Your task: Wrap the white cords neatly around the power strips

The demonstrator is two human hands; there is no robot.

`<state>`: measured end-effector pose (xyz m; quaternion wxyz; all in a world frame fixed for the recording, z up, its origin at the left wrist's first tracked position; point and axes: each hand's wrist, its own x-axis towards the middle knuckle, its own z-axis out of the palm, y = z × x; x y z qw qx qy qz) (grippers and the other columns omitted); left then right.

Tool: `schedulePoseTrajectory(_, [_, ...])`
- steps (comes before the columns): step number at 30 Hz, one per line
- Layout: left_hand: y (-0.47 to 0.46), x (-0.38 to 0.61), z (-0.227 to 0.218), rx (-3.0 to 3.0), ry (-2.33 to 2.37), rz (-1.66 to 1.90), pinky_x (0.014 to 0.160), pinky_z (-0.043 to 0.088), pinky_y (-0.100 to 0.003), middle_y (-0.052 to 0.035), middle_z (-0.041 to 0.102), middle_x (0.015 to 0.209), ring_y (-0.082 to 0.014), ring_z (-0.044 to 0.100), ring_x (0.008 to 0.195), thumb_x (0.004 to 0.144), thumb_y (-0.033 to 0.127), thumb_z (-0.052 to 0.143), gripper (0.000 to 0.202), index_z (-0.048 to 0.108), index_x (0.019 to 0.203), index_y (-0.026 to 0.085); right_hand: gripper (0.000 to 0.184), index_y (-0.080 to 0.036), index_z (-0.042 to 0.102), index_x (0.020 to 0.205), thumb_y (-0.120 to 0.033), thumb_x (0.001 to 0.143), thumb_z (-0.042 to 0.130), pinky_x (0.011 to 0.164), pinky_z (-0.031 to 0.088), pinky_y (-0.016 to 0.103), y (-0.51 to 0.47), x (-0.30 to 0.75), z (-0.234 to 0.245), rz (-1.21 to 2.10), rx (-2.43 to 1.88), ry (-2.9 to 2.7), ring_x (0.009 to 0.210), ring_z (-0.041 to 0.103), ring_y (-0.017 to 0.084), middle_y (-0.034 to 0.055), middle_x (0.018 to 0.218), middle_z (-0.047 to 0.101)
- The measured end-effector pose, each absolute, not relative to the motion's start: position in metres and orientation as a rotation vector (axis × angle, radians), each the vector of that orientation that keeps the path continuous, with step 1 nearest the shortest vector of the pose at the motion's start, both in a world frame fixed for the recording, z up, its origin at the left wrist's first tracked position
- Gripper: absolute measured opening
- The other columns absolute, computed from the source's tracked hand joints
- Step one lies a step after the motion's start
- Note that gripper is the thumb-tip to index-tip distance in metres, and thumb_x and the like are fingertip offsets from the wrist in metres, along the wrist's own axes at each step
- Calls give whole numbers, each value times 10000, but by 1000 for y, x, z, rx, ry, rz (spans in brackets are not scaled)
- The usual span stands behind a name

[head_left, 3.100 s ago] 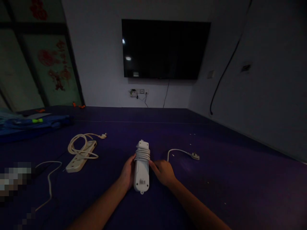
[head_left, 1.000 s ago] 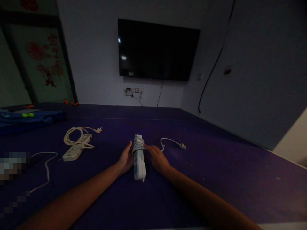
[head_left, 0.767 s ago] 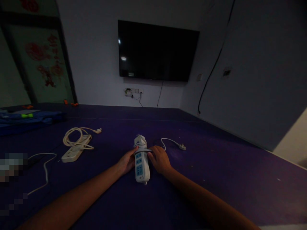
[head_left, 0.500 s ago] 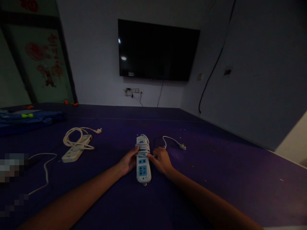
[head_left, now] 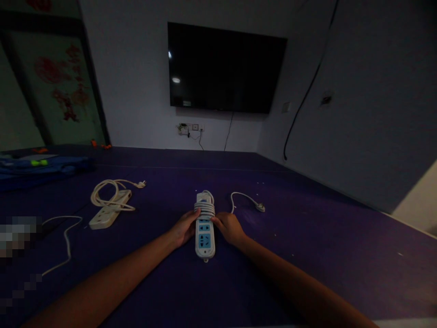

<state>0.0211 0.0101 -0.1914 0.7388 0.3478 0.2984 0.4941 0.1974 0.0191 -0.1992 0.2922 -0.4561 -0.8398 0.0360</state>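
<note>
A white power strip [head_left: 205, 248] with blue socket faces lies lengthwise in front of me on the purple surface. Its white cord [head_left: 204, 208] is wound in several turns around the upper half. My left hand [head_left: 184, 228] grips the strip's left side, thumb against the coils. On the right edge, my right hand [head_left: 229, 227] is closed with its thumb at the lowest turns; its other fingers are partly hidden. From behind that hand the cord's free end curves out to a plug [head_left: 260, 207] resting on the surface.
To the left lies a second white power strip [head_left: 102, 218] with a loosely looped cord [head_left: 102, 184]. Another thin white cable [head_left: 68, 241] is at far left, beside a blurred-out area. Blue cloth [head_left: 68, 166] lies further back. A television [head_left: 225, 68] hangs on the wall.
My right hand has drawn in against the strip's right edge, and the cord turns sit closer together. The strip has shifted only slightly; the view has tilted a little.
</note>
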Motion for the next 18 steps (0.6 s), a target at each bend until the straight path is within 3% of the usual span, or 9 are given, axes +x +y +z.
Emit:
schedulePoseTrajectory(9, [10,22,-190,750,651,1035,647,499,-280,-87,689,736,-172,644,613,791,335,622,303,619,981,99,536,-167,579,666,-497,935,254,547,300,243,21,199,-198,46,-1262,-2351,629,566,143,54,683,625])
schedulePoseTrajectory(18, [13,22,-191,752,693,1021,666,492,-270,-74,672,672,-162,634,595,781,269,632,244,622,945,89,557,-160,604,726,-479,950,205,551,294,244,16,198,-193,-57,-1362,-2435,670,588,142,63,740,648])
